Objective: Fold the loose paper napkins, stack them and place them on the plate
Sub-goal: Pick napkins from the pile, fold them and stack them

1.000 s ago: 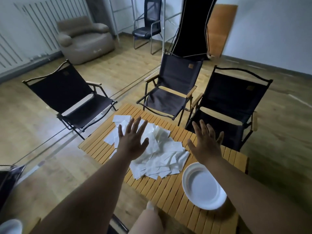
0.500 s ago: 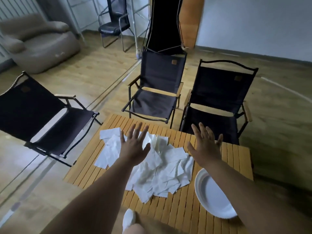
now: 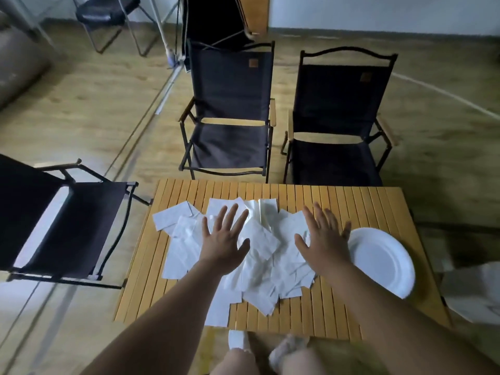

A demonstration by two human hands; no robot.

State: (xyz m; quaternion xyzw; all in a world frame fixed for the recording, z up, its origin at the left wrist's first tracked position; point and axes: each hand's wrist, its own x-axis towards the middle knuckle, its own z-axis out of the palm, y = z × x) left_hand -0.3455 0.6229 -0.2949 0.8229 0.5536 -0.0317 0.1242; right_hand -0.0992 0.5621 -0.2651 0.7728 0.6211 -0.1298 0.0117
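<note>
left hand [image 3: 224,240] and right hand [image 3: 326,240] cover part of the napkins [image 3: 259,269]; the side chair [image 3: 81,226] runs off the edge.

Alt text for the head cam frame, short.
Open left hand and right hand spread over a loose pile of white paper napkins on a slatted wooden table. An empty white plate sits right of the pile; black folding chairs stand beyond.

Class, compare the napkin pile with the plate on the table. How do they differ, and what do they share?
The napkins are many rectangular sheets in a loose, overlapping heap; the plate is one round piece. The napkins lie mid-table under the spread left hand and right hand; the plate sits at the right, uncovered and bare. Shared: both are white and rest on the slatted table.
</note>
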